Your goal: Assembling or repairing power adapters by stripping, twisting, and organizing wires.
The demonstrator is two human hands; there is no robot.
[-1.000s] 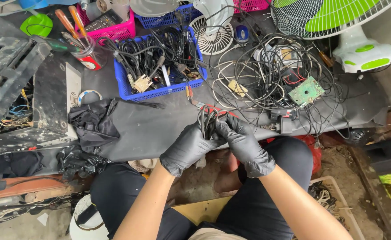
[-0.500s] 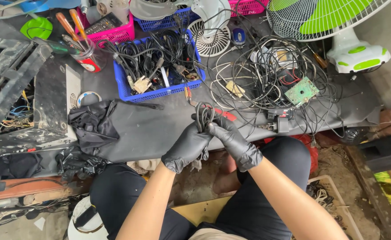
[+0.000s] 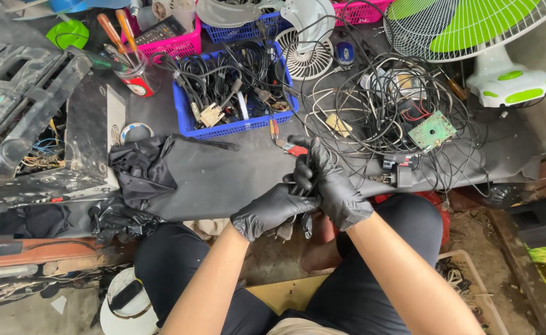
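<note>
Two gloved hands, left hand and right hand, closed together on a thin black cable at the near edge of the counter. Probably light, limp, tangle-prone; best gripped near the pinch, not mid-loop. Wire tangle at 1 o'clock, blue basket at 11. Cable end hidden behind fingers; red-handled tool half covered.
</note>
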